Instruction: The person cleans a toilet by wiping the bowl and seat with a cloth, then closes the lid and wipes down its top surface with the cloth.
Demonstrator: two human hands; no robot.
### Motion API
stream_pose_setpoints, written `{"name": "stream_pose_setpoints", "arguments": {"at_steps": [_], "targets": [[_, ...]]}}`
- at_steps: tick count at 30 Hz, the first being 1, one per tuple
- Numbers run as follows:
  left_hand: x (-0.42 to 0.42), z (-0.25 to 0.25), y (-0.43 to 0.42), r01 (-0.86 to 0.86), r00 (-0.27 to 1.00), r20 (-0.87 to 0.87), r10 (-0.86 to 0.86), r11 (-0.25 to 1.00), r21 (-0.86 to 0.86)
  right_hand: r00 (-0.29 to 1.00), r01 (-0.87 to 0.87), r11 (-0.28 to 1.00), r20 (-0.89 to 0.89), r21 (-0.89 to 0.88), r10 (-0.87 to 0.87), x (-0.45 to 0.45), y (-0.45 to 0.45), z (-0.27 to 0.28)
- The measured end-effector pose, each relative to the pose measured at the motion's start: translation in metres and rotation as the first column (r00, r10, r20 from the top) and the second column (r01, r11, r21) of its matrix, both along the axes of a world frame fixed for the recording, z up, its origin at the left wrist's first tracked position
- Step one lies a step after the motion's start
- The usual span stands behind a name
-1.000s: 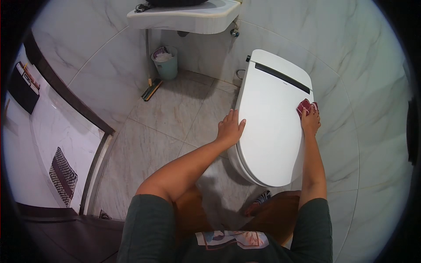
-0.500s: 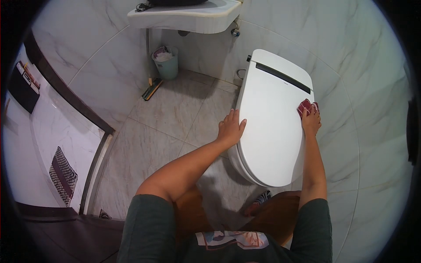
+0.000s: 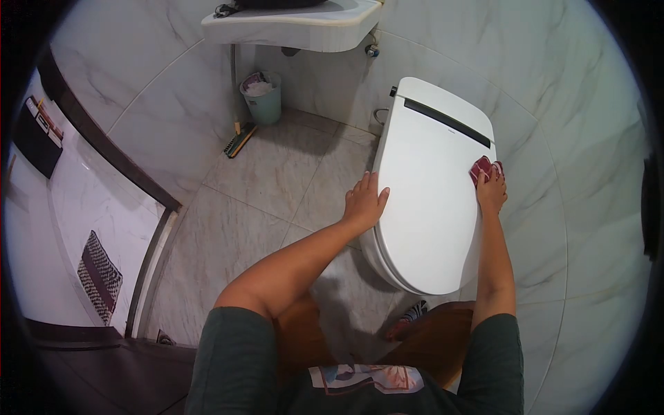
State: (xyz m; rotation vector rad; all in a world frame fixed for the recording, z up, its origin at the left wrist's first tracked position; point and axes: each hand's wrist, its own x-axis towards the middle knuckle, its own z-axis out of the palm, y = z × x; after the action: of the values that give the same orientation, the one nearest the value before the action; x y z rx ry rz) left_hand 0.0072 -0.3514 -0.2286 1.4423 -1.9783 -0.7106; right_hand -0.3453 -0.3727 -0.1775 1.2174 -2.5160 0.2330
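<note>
A white toilet with its lid (image 3: 432,200) down stands before me, a dark strip running across its rear part. My left hand (image 3: 364,203) rests on the lid's left edge, thumb on top and fingers along the side, with nothing visible in it. At the lid's right edge, my right hand (image 3: 491,190) holds a dark red patterned cloth (image 3: 482,169) against the surface. Part of the cloth is hidden under the fingers.
A washbasin (image 3: 297,31) juts from the back wall. Below it are a light green bin (image 3: 264,104) and a floor brush (image 3: 240,141). To the left, a raised door sill (image 3: 153,266) borders a doorway with a checked mat (image 3: 99,280) beyond. The tiled wall (image 3: 532,228) lies close on the right.
</note>
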Motion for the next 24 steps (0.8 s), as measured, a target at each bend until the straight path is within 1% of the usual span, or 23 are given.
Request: {"name": "stream_pose_setpoints", "arguments": {"at_steps": [16,18,24], "targets": [[0.001,0.004,0.001,0.001,1.0,0.004,-0.001,1.0,0.004,1.0,0.0,1.0,0.007,0.011,0.0,0.002,0.001,0.002],[0.003,0.013,0.004,0.009,0.999,0.04,-0.011,0.999,0.053,1.0,-0.002,1.0,0.004,0.012,0.002,0.002,0.001,0.001],[0.0,0.017,0.004,-0.012,1.0,-0.004,0.012,0.998,0.061,1.0,0.011,1.0,-0.002,0.007,-0.011,0.008,0.0,0.001]]}}
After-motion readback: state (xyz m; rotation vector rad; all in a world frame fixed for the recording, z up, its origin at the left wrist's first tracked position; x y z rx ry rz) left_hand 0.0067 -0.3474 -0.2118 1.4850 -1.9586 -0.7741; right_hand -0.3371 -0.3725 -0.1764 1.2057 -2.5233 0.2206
